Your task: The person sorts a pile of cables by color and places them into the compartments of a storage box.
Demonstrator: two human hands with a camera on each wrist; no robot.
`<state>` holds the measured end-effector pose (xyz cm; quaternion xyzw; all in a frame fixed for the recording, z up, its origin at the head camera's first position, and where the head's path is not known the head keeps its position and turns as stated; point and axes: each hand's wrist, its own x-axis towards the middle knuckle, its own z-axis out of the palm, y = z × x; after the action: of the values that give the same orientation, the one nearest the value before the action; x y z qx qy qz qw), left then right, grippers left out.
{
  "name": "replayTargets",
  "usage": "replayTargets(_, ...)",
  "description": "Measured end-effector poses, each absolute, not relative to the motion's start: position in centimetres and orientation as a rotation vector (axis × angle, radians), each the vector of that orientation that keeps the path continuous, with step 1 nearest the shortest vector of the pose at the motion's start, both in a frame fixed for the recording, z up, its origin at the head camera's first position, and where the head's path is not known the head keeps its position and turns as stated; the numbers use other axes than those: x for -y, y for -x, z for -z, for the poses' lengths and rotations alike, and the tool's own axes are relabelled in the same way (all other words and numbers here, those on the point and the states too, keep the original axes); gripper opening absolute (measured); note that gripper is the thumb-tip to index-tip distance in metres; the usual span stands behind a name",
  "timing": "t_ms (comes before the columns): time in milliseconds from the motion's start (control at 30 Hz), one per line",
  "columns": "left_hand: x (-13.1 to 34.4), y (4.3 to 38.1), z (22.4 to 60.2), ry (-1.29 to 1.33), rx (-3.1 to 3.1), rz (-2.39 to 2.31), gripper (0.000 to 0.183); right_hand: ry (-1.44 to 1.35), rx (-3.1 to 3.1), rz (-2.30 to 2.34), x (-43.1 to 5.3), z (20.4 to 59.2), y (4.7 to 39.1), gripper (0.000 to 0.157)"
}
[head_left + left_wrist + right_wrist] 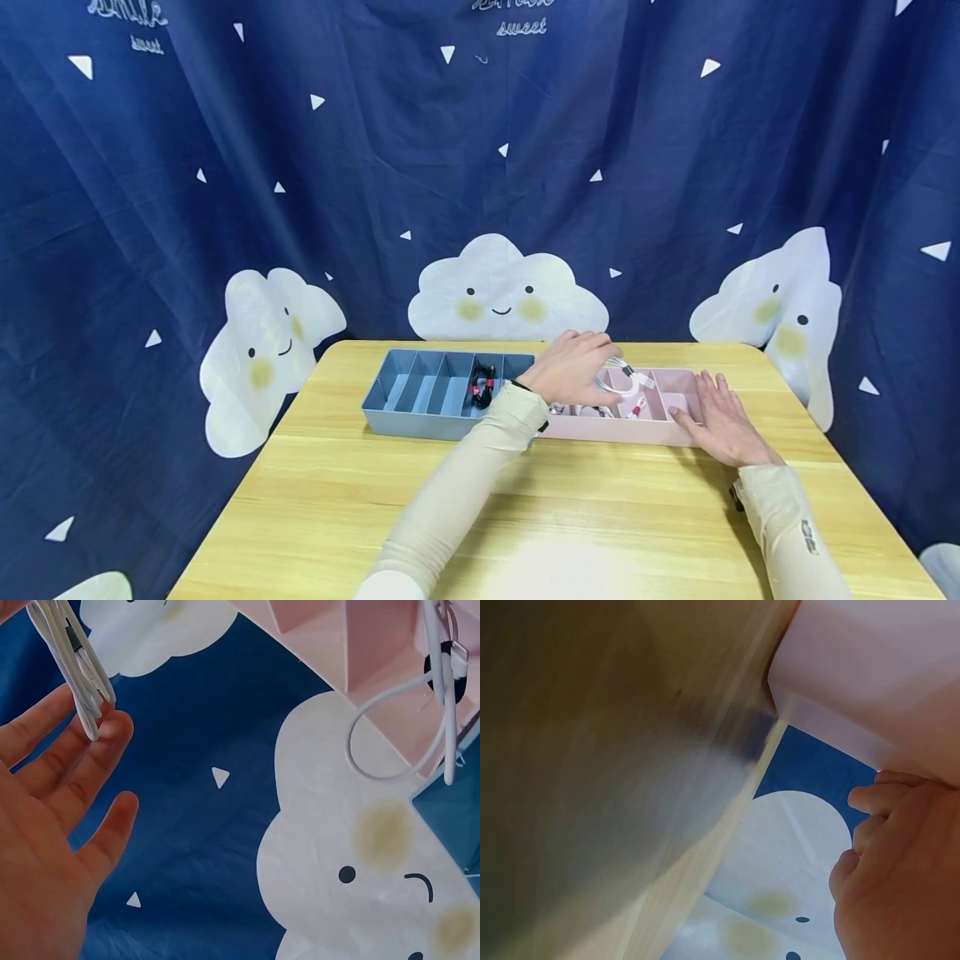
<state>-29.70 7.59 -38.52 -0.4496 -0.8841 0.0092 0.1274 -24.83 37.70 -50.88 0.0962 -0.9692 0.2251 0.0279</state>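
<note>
My left hand point(576, 367) pinches a coiled white cable point(628, 390) above the pink divided box point(615, 430). In the left wrist view, the white loops hang from the fingertips, with the little finger held apart. On the box's right end wall rests my right hand point(726, 423), its thumb over the rim at the end compartment and its fingers along the outer side. A small white cable with a red tie point(637, 407) lies in a compartment below the held coil. Another white cable with a black tie point(448, 712) sits in the box near its blue neighbour.
Left of the pink box stands a blue divided box point(420, 425). One of its compartments holds black cables with red ties point(482, 387). Both boxes are on a wooden table point(337, 500), near its back edge. A dark blue curtain point(360, 208) hangs behind.
</note>
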Motion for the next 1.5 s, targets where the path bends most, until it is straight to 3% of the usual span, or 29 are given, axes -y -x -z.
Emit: replayTargets(1500,-12.4,30.8,40.6,1.243,2.594,-0.100,0.066,-0.293,2.992,-0.735,-37.8,51.1,24.9,0.095)
